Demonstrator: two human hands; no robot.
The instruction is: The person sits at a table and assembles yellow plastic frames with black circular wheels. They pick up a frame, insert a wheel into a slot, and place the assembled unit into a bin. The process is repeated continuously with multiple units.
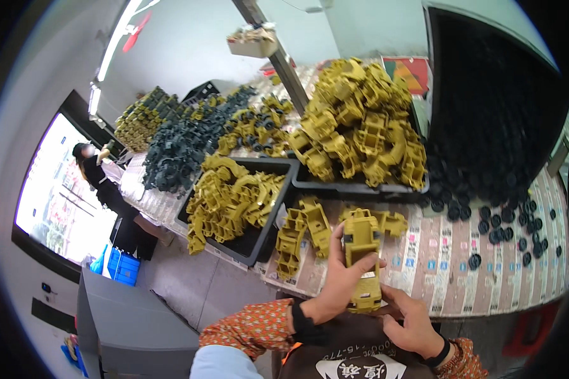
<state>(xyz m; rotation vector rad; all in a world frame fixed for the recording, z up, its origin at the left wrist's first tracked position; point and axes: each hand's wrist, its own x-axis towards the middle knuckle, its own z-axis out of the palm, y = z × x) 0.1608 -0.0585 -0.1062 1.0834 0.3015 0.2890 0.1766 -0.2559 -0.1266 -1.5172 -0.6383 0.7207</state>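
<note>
My left hand (332, 285) is closed around a long yellow plastic toy vehicle body (366, 289), its thumb lying across the front. The piece stands upright above my lap, just off the table's near edge. At its lower end my right hand (416, 323) has its fingers curled in close. Whatever those fingers hold, if anything, is hidden. Just beyond lie several loose yellow vehicle bodies (289, 245) on the table, partly covered by my left hand and the held piece.
A heaped black crate (360, 184) of yellow parts stands behind, beside a lower black crate (262, 245). Black wheels (474, 261) are scattered to the right, below a large dark heap. Dark parts (182, 148) are piled far left. Another person (107, 183) stands beyond the table's left end.
</note>
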